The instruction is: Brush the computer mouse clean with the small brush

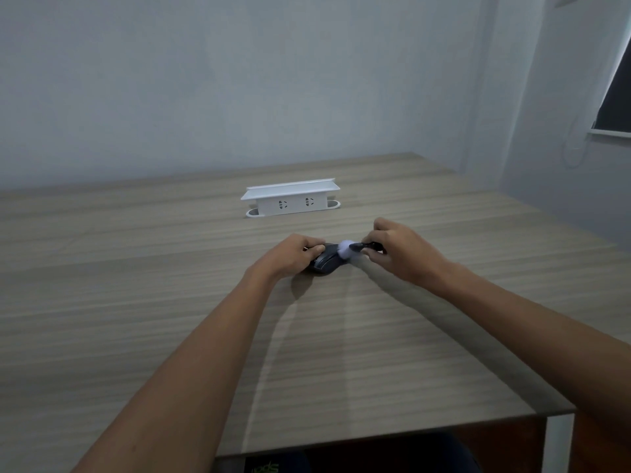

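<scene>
A dark computer mouse [327,262] lies on the wooden table [170,302] near the middle. My left hand [292,256] grips its left side and holds it down. My right hand [399,252] pinches the black handle of a small brush [351,249]. The brush's white bristle tuft rests on the mouse's right upper side and looks blurred. Part of the mouse is hidden under my left fingers.
A white socket box [290,198] with a flat lid stands behind the mouse, towards the wall. The table's front edge [392,435] runs close to me, with a dark chair below it. A window [618,90] is at the right.
</scene>
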`<control>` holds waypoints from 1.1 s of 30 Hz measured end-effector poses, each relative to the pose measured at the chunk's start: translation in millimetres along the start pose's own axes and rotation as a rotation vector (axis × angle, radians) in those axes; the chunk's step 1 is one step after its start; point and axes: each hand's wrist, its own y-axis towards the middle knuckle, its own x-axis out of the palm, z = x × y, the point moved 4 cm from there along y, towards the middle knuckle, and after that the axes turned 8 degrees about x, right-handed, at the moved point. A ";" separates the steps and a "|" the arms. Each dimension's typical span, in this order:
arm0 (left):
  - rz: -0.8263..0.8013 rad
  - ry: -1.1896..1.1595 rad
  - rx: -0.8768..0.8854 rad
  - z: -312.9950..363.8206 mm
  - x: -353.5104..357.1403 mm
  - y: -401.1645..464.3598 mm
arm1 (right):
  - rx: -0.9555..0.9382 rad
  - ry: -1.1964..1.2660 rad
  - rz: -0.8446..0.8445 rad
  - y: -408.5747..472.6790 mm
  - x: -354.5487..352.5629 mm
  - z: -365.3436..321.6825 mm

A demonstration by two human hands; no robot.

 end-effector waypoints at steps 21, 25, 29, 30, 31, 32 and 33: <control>-0.018 0.017 -0.020 -3.7 -4.6 -18.5 | 0.168 -0.173 0.078 -25.8 22.6 9.8; -0.017 0.062 0.005 -9.8 -6.7 -20.3 | 0.163 -0.102 0.014 -27.7 23.4 8.7; 0.112 0.090 -0.023 -21.1 -13.1 -24.8 | 0.233 0.024 0.027 -23.5 15.3 12.1; 0.164 0.112 -0.038 -23.7 -16.4 -28.3 | 0.256 0.051 0.030 -22.3 11.7 13.5; 0.210 0.132 -0.036 -29.0 -17.9 -31.1 | 0.269 0.085 0.036 -21.0 9.4 19.2; 0.274 0.121 -0.052 -32.2 -21.1 -35.2 | 0.297 0.098 0.036 -19.5 7.5 24.1; 0.329 0.121 -0.068 -37.4 -23.5 -37.6 | 0.306 0.080 0.040 -18.6 8.6 29.8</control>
